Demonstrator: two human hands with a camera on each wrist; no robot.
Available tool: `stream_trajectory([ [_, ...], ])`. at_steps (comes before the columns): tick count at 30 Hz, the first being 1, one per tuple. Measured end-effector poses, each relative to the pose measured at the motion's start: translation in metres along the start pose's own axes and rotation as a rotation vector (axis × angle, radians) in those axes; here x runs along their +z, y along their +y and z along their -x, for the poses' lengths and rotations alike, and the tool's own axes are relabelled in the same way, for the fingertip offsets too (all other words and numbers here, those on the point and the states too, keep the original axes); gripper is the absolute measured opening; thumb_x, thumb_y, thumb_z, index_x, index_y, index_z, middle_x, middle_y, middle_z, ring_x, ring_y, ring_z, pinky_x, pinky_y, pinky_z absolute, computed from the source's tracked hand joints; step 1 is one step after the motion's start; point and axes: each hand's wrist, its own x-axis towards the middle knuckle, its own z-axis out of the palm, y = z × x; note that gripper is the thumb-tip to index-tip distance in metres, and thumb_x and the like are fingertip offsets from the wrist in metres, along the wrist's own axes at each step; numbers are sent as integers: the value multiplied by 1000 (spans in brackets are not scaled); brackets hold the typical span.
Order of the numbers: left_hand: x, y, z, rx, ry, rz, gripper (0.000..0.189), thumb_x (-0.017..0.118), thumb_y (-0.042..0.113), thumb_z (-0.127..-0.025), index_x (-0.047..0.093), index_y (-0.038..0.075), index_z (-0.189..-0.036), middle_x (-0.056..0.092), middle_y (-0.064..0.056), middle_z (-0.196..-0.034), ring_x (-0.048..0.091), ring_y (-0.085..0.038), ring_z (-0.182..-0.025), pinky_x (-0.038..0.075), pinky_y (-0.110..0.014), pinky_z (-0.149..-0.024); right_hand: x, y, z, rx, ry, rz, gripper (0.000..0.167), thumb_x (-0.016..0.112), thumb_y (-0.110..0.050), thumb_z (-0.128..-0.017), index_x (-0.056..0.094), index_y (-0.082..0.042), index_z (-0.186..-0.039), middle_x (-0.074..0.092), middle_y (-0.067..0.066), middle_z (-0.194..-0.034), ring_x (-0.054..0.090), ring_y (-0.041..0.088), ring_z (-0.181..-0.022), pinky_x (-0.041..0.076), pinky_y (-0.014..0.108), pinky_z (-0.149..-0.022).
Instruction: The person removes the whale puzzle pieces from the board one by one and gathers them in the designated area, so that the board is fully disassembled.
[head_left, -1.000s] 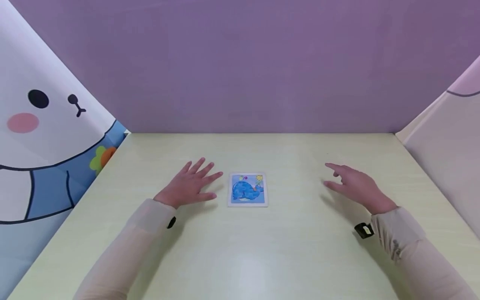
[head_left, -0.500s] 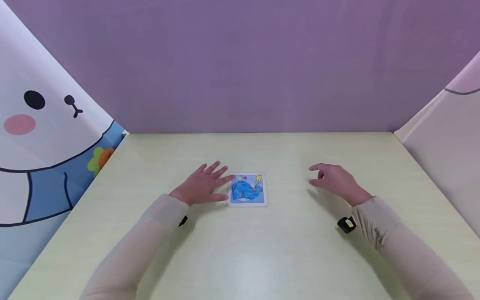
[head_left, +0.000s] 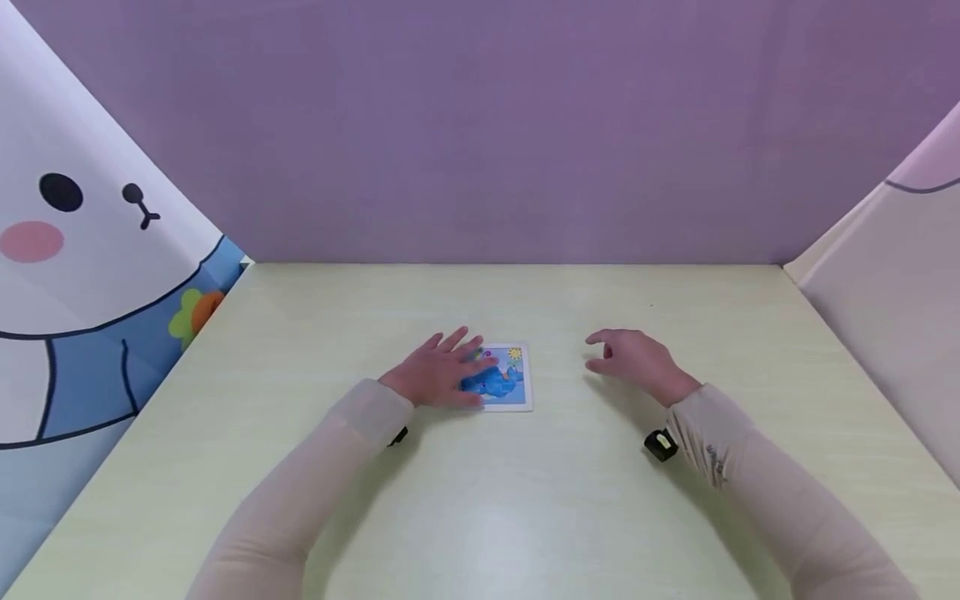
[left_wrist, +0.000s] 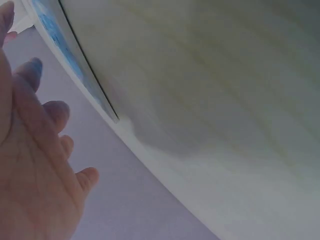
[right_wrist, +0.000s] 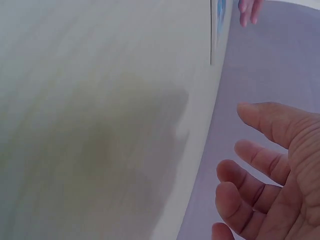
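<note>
A square picture card or tile (head_left: 502, 385) with a blue whale, a yellow sun and a white border lies flat on the table. My left hand (head_left: 438, 372), fingers spread, hovers over its left part and hides that side. In the left wrist view a gap shows between the left hand (left_wrist: 37, 150) and the tile (left_wrist: 75, 57). To the right of the tile, my right hand (head_left: 637, 360) is held above the table, fingers loosely bent and holding nothing. The right wrist view shows this hand (right_wrist: 275, 170) apart from the tile (right_wrist: 219, 25).
The pale wood-grain table (head_left: 495, 500) reaches back to a purple wall panel (head_left: 510, 133). On the left stands a cartoon-printed panel (head_left: 90, 275), and a pale panel (head_left: 892, 283) borders the right side. Small black devices (head_left: 661, 445) sit under both wrists.
My left hand has moved right, from beside the tile to over its left part. My right hand has come left, closer to the tile. The tile stays in place.
</note>
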Motion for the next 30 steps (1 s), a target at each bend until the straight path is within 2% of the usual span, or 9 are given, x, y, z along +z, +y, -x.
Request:
stream_trajectory([
  [9, -1, 8, -5, -38, -65, -22, 69, 46, 59, -93, 27, 30, -152, 21, -5, -158, 9, -32, -145, 15, -54, -112, 12, -19, -13, 6, -19, 19, 45, 66, -23, -89, 59, -3, -128, 60, 3, -81, 50, 16, -68, 41, 30, -58],
  [18, 1, 8, 0, -17, -101, -25, 69, 47, 58, -93, 29, 28, -152, 20, -6, -158, 16, -34, -144, 21, -55, -110, 23, -37, -24, 63, -46, -52, 44, 66, -26, -89, 60, -6, -128, 66, 10, -106, 58, 23, -92, 47, 40, -78],
  [22, 3, 8, 0, -36, -135, -41, 69, 47, 58, -93, 25, 31, -153, 18, -4, -159, 17, -33, -144, 22, -53, -111, 27, -47, -29, 67, -69, -59, 45, 67, -27, -88, 60, -7, -128, 65, 11, -114, 58, 24, -99, 47, 42, -83],
  [26, 4, 9, 4, -26, -151, -66, 62, 46, 50, -97, 27, 29, -152, 21, -2, -158, 20, -30, -143, 25, -52, -110, 29, -56, -32, 45, -83, -59, 45, 68, -27, -87, 61, -8, -127, 65, 10, -116, 58, 23, -99, 47, 40, -81],
  [30, 4, 13, 9, 12, -137, -80, 56, 45, 42, -100, 31, 25, -151, 26, -3, -157, 25, -28, -142, 29, -52, -108, 30, -64, -34, 23, -85, -39, 43, 69, -27, -87, 63, -10, -126, 66, 7, -111, 58, 22, -94, 47, 37, -76],
])
